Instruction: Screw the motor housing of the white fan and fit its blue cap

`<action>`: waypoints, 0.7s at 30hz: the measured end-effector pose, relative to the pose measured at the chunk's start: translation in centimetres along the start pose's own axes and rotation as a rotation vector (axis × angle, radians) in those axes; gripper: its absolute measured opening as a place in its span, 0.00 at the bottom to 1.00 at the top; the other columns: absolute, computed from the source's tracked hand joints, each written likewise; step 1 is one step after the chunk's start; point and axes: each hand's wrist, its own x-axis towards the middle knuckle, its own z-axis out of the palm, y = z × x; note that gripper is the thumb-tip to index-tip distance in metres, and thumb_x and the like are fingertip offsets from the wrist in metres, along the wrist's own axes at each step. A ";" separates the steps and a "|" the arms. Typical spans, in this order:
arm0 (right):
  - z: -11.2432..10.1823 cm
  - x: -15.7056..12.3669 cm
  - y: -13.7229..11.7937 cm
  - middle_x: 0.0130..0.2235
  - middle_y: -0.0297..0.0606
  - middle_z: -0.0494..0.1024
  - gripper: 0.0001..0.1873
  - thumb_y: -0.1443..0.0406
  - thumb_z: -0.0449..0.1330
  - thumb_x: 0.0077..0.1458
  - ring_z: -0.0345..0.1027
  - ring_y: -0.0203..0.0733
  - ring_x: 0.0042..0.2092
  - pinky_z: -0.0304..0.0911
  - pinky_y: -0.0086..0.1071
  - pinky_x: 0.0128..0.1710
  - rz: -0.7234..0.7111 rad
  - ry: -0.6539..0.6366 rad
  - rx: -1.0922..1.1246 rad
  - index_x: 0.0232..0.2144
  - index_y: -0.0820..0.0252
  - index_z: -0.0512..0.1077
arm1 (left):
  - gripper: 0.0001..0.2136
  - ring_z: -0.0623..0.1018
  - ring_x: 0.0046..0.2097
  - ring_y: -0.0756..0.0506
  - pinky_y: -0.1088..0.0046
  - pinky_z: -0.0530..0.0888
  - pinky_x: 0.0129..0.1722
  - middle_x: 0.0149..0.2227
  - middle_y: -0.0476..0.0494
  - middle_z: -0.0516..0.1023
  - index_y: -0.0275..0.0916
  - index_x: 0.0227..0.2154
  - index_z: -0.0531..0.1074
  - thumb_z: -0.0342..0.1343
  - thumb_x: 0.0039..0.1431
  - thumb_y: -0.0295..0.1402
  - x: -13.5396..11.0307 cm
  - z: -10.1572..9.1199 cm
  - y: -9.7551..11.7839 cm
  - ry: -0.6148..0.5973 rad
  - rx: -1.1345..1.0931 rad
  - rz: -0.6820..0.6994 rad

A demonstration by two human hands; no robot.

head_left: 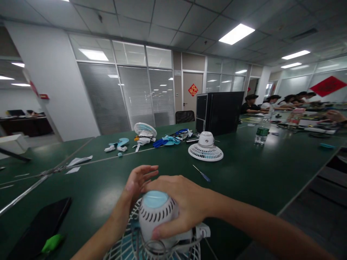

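A white electric fan point(158, 216) with a light blue cap on its motor housing lies grille down on the green table in front of me. My right hand point(184, 202) is wrapped over the housing, its thumb on the near side and its fingers across the far side. Beside it, my left hand point(139, 184) is raised at the grille's far left edge, fingers spread and slightly curled, holding nothing I can see. A grey cord loops around the base of the housing. Beyond my hands lies a screwdriver point(202, 174) with a blue handle.
Another fan head point(206, 148) rests face down farther back. Behind it stand a black computer case point(222, 112) and a water bottle point(262, 133). At back left are a small fan point(145, 131), blue fan blades point(120, 142) and blue gloves point(165, 141). A black phone-like slab point(40, 227) lies near left.
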 end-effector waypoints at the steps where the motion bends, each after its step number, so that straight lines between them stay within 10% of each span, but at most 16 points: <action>1: -0.3 -0.5 -0.2 0.51 0.41 0.77 0.34 0.48 0.67 0.48 0.71 0.46 0.51 0.64 0.39 0.53 -0.007 0.012 0.015 0.53 0.57 0.69 | 0.32 0.70 0.61 0.30 0.51 0.67 0.59 0.57 0.36 0.74 0.42 0.48 0.68 0.50 0.53 0.64 0.4 -0.4 -0.5 0.011 0.053 0.016; 8: -3.1 -8.7 -0.1 0.57 0.46 0.71 0.38 0.48 0.66 0.47 0.66 0.57 0.56 0.61 0.49 0.56 0.342 0.137 -0.020 0.58 0.53 0.67 | 0.25 0.71 0.59 0.35 0.55 0.63 0.62 0.54 0.37 0.75 0.40 0.48 0.69 0.43 0.64 0.54 1.8 -3.5 -4.6 0.060 0.386 0.030; 16: -8.3 -18.4 4.6 0.49 0.50 0.76 0.27 0.42 0.66 0.43 0.70 0.64 0.49 0.63 0.47 0.47 0.854 1.045 0.236 0.43 0.46 0.75 | 0.18 0.73 0.57 0.35 0.55 0.66 0.60 0.53 0.37 0.77 0.41 0.49 0.71 0.50 0.64 0.47 0.8 -5.0 -7.5 0.032 0.577 -0.023; 21: -11.8 -21.5 6.9 0.51 0.49 0.76 0.24 0.42 0.64 0.48 0.68 0.60 0.55 0.61 0.44 0.48 0.936 1.154 -0.069 0.41 0.48 0.75 | 0.20 0.72 0.58 0.36 0.56 0.66 0.60 0.55 0.36 0.75 0.41 0.52 0.70 0.51 0.65 0.46 0.5 -4.8 -7.2 -0.037 0.658 -0.021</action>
